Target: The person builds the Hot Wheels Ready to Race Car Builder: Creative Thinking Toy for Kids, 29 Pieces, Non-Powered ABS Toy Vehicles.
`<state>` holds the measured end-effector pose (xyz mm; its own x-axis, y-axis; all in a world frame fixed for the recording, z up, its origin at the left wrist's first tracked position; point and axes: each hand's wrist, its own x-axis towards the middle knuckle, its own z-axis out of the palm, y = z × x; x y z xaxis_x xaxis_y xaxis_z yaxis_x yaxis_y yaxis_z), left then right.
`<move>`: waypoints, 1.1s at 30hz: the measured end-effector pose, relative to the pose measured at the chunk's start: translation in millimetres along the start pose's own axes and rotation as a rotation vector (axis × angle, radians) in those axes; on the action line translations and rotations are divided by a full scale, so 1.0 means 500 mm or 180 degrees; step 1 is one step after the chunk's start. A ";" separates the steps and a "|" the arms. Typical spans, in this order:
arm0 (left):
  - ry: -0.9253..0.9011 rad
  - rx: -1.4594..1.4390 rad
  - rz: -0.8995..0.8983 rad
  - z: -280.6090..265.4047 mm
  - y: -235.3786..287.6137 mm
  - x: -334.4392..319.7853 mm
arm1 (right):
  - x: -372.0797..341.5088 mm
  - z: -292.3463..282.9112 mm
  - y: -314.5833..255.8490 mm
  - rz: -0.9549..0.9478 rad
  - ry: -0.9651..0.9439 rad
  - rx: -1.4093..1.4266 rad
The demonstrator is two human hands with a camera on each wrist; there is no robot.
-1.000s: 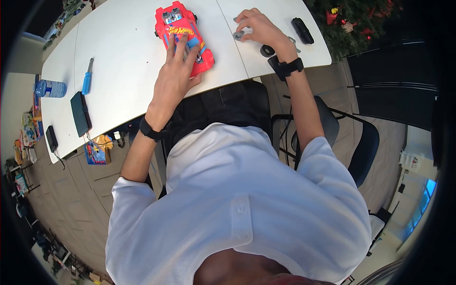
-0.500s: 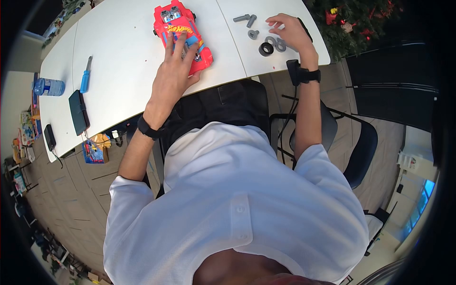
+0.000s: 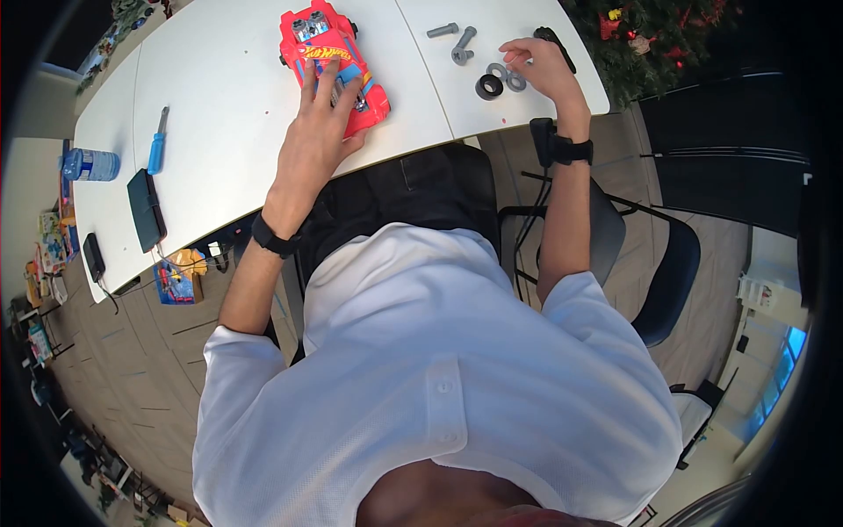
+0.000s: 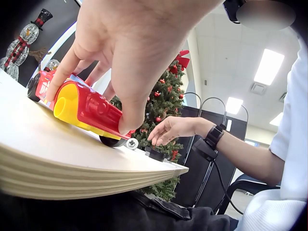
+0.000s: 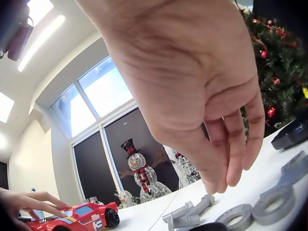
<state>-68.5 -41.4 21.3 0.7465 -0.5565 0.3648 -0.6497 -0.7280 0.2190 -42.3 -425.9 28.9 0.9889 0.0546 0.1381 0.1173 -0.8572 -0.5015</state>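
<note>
Your left hand [image 3: 316, 127] is spread out over the red Hot Wheels toy car [image 3: 327, 39], fingertips on its top and thumb at the end nearest you, so honestly the car's middle is partly hidden. Your right hand [image 3: 551, 70] looks empty, fingers loosely bent near the gray bolts [image 3: 464, 46] and gray washers [image 3: 516, 83], while your right wrist cam chops off the black ring [image 3: 489, 87] and black case [image 5: 291, 135].

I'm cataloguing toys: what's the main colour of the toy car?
The toy car is mainly red, with blue and yellow markings; the head view shows it best.
</note>
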 end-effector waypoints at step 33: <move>0.0545 -0.1398 -0.0256 -0.076 0.016 -0.016 | -0.038 0.179 -0.356 -0.0517 -0.0333 0.2244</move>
<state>-85.2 -27.5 54.4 0.7864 -0.4047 0.4668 -0.6177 -0.5074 0.6008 -74.1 -228.5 39.1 0.9535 0.2319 0.1927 0.2590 -0.3027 -0.9172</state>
